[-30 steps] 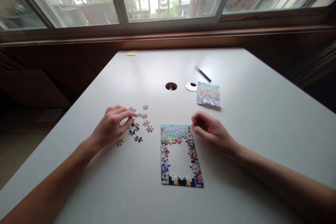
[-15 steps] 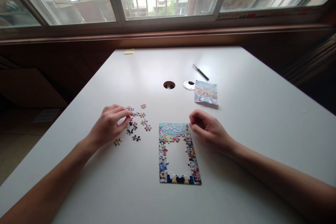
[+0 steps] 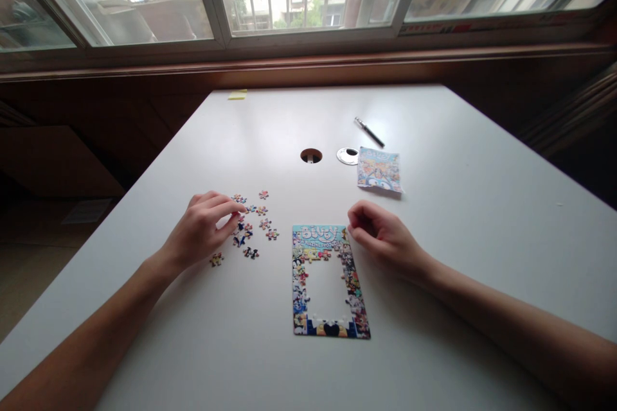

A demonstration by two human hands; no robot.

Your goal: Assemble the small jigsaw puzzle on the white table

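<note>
- Head view: a person's left hand point(image 3: 205, 228) rests at 9 o'clock of the half-built jigsaw puzzle point(image 3: 322, 236). Its fingertips are drawn toward each other on the scatter of loose puzzle pieces point(image 3: 264, 225); whether they pinch one cannot be told.
- The right hand point(image 3: 380, 237) lies curled in a loose fist on the white table point(image 3: 482, 218), just beside the puzzle's corner at 1 o'clock, with nothing visible in it.
- The puzzle sits between the two hands, its border joined and its middle open. The loose pieces lie near it at 10 o'clock.
- By the look of it, the work stands at choosing a piece from the scatter. Seating one would call for a clean pinch, a turn to match its tabs, and a flat press into the open middle without nudging the border.
- At 12 o'clock lie a cable hole point(image 3: 311, 155) and its cap point(image 3: 348, 155). A printed picture card point(image 3: 379, 170) and a pen point(image 3: 369, 132) are at 1 o'clock, and a yellow note point(image 3: 237, 95) lies far off at 11.
</note>
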